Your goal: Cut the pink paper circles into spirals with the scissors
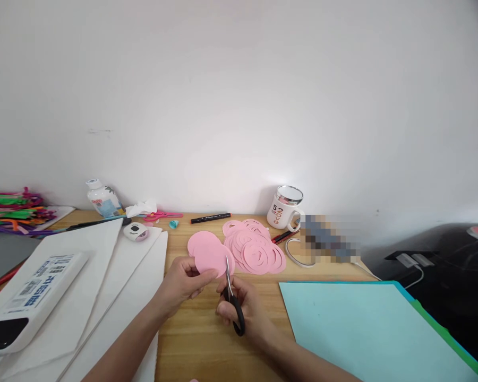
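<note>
Evidently partway: spiral-cut pink pieces heaped; left hand pinches plain disc, second disc behind apparently uncut; right hand grips scissors, blades at held edge.

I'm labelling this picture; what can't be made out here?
Head view:
- Bluish object beside white cylindrical mug: blurred by pixelation.
- Black-handled metal scissors: handle partly hidden by right hand.
- Pink paper circles in left hand: count hidden by overlap.
- Multicoloured fuzzy stems: cut off by left edge.
</note>
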Tool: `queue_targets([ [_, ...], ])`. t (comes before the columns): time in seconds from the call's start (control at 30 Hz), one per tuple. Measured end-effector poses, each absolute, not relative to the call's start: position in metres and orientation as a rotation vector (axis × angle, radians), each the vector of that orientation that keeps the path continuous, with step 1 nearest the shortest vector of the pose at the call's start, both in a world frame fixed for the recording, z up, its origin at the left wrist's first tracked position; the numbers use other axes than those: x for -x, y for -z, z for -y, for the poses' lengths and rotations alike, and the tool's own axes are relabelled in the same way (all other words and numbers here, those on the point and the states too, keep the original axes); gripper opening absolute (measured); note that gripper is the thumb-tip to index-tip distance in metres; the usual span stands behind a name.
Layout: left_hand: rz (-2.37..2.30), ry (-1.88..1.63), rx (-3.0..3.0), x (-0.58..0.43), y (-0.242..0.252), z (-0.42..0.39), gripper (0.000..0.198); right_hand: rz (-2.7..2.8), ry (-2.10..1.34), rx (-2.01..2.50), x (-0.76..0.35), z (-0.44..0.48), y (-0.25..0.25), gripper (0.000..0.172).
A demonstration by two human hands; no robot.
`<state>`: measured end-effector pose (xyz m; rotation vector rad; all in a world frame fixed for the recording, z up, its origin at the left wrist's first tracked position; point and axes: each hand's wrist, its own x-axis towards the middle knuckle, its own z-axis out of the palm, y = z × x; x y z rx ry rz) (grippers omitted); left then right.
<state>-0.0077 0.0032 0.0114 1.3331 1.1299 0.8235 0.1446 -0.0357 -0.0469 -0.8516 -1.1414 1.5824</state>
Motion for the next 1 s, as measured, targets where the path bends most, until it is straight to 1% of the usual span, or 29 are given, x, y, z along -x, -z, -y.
queue_targets([
  [0.1,-1.132,-0.83,-1.323,0.008,-0.013,-0.004,0.032,1.139,-1.586,0.884,-0.146,0.036,0.046,0.023],
  [0.27,-1.141,-0.836,-1.31,0.007,-0.016,-0.003,0.03,1.129,-1.604,0.886,-0.146,0.036,0.048,0.023],
  [0.47,-1.123,-0.846,-1.286,0.005,-0.016,-0.003,0.034,1.124,-1.611,0.898,-0.143,0.035,0.049,0.03],
  [0.73,-1.129,-0.783,-1.316,0.006,-0.012,-0.002,0.03,1.173,-1.539,0.816,-0.145,0.036,0.04,0.042],
  [1.0,-1.118,-0.771,-1.33,0.006,-0.014,-0.001,0.028,1.161,-1.538,0.82,-0.145,0.036,0.04,0.042],
])
